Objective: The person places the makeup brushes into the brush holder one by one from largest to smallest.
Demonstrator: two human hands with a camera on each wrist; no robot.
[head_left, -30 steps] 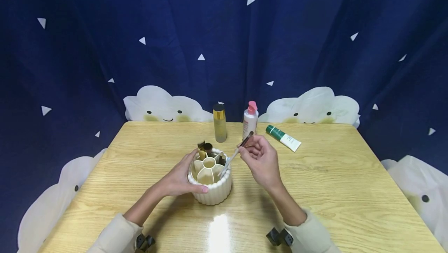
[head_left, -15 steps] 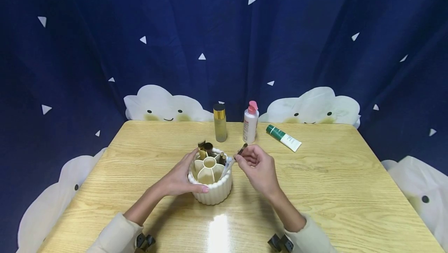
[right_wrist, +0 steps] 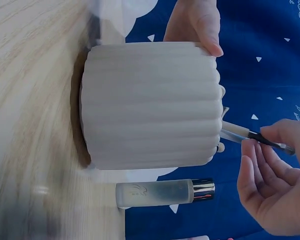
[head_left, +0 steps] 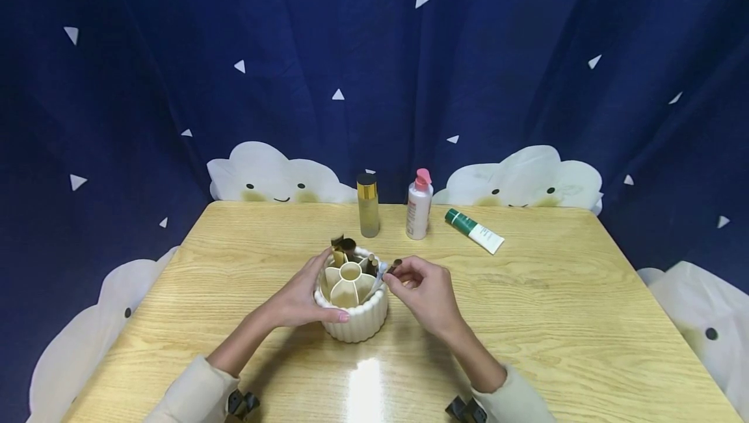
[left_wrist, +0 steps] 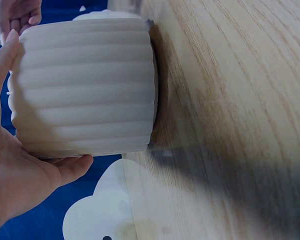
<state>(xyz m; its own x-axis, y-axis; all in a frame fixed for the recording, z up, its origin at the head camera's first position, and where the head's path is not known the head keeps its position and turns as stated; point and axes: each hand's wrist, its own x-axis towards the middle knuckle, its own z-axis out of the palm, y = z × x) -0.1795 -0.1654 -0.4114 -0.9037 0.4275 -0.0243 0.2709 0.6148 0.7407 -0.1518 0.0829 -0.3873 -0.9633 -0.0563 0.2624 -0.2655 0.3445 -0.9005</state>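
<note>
A white ribbed round holder point(head_left: 355, 325) with petal-shaped compartments stands upright on the table. My left hand point(head_left: 301, 296) grips its left side, thumb on the front rim and fingers round the back. My right hand point(head_left: 430, 294) pinches a makeup brush point(right_wrist: 238, 129) between thumb and fingers at the holder's right rim. The brush's dark head point(head_left: 396, 265) points up and out, while its light handle slants down inside the holder; the handle's lower end is hidden in the right wrist view. Dark-headed brushes point(head_left: 348, 246) stand in the back compartments.
Behind the holder stand a gold-collared bottle point(head_left: 368, 215) and a white pump bottle point(head_left: 419, 212) with a pink top. To their right lies a green and white tube point(head_left: 474, 230). A blue curtain point(head_left: 374, 52) hangs beyond the wooden table point(head_left: 556, 319).
My right hand has moved down and left towards the holder, and the brush has slid deeper into it. The left hand and the holder have stayed put.
</note>
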